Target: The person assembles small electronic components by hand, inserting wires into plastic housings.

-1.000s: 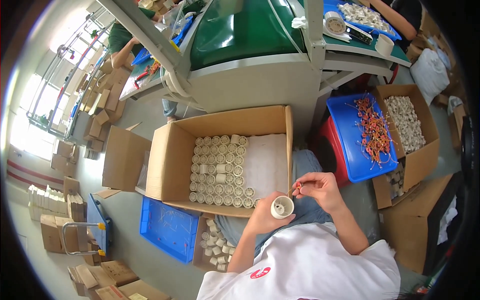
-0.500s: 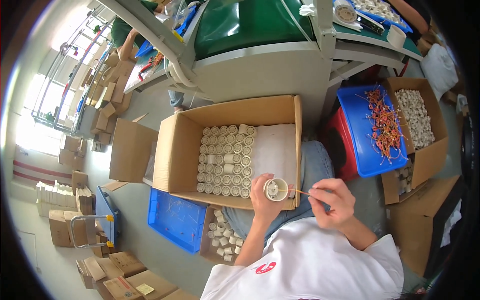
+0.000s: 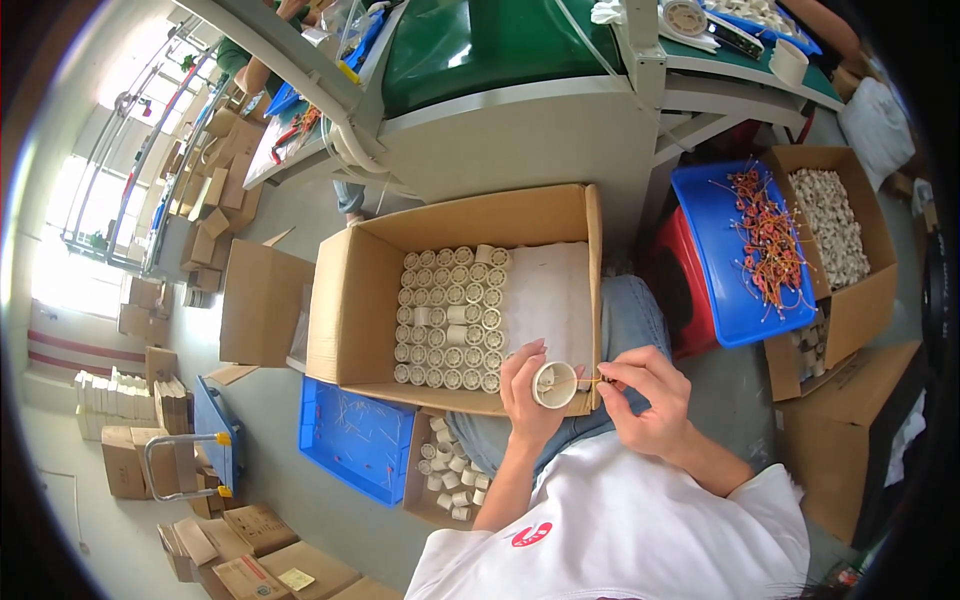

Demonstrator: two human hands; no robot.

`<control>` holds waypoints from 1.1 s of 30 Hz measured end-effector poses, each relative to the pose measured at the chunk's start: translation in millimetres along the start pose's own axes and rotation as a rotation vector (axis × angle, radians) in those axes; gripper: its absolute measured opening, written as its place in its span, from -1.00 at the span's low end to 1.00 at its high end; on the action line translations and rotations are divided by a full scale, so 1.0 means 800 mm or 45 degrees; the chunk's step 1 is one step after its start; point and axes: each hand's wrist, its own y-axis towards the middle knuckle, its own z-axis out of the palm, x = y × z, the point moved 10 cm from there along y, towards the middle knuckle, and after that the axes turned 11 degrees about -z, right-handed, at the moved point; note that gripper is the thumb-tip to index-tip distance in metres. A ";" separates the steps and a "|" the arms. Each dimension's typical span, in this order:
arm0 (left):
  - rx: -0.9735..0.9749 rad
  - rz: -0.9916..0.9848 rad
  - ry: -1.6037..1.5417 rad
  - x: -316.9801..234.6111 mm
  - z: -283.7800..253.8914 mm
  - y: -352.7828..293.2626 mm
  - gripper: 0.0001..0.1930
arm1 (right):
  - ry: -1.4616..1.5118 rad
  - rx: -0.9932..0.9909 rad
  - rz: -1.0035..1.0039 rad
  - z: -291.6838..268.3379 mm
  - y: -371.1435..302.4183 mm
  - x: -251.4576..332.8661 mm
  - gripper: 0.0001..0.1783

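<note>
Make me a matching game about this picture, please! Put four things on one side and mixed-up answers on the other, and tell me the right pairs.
Things:
1. Left hand
2. Right hand
3. Wire pile
4. Shirt

Answers:
A. On a blue tray
B. White, with a red mark
C. Pinching a thin wire
D. Around a white cup

Pairs: 1-D, 2-C, 3-A, 4-B

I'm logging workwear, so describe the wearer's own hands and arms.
The left hand and right hand wear no gloves; no watch or bracelet shows. The forearms are bare, below short white sleeves. The white shirt has a rounded red mark on its front.
</note>
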 end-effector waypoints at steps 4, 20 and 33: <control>0.092 0.041 -0.025 0.012 0.004 -0.010 -0.29 | 0.018 0.000 0.121 0.005 0.000 -0.005 -0.74; 0.249 0.056 0.071 -0.014 0.030 -0.013 -0.37 | 0.152 0.453 0.513 0.062 -0.029 -0.059 -0.80; 0.346 -0.119 -0.089 0.004 0.034 -0.018 -0.38 | 0.010 0.458 0.501 0.061 -0.029 -0.050 -0.77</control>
